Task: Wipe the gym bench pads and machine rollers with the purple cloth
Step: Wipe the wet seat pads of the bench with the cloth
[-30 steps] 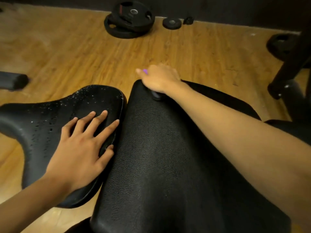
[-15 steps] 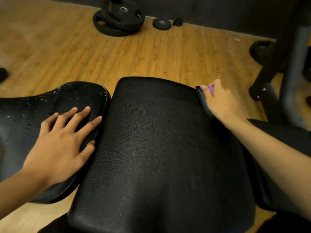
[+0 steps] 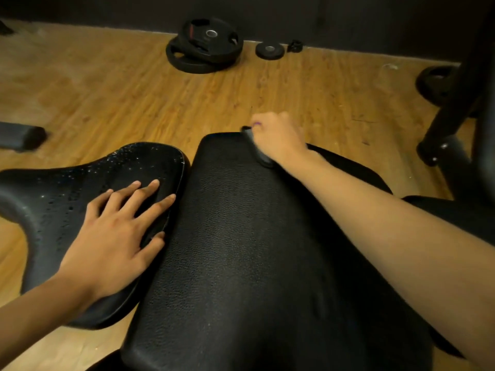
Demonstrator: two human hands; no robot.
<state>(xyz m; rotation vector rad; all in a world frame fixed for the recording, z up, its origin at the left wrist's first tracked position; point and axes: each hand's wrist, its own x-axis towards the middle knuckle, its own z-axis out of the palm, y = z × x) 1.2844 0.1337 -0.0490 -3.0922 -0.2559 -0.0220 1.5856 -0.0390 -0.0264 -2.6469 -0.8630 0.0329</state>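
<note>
A large black bench pad [image 3: 254,250] fills the centre of the head view. Left of it lies a black seat pad [image 3: 67,191], speckled with water droplets. My left hand [image 3: 117,231] rests flat on the seat pad with its fingers spread. My right hand [image 3: 278,137] is curled at the far edge of the bench pad, gripping the cloth [image 3: 255,145]. Most of the cloth is hidden under the hand; a dark fold and a sliver of purple show at the fingers.
Stacked black weight plates [image 3: 203,46] and a small plate [image 3: 269,50] lie on the wooden floor by the dark wall. A black machine frame [image 3: 455,111] with another plate stands at right. A black roller end [image 3: 21,136] pokes in at left.
My right hand swept with the cloth along the bench pad's far edge, from the left corner to the right corner, and now sits back near the middle. My left hand stayed put.
</note>
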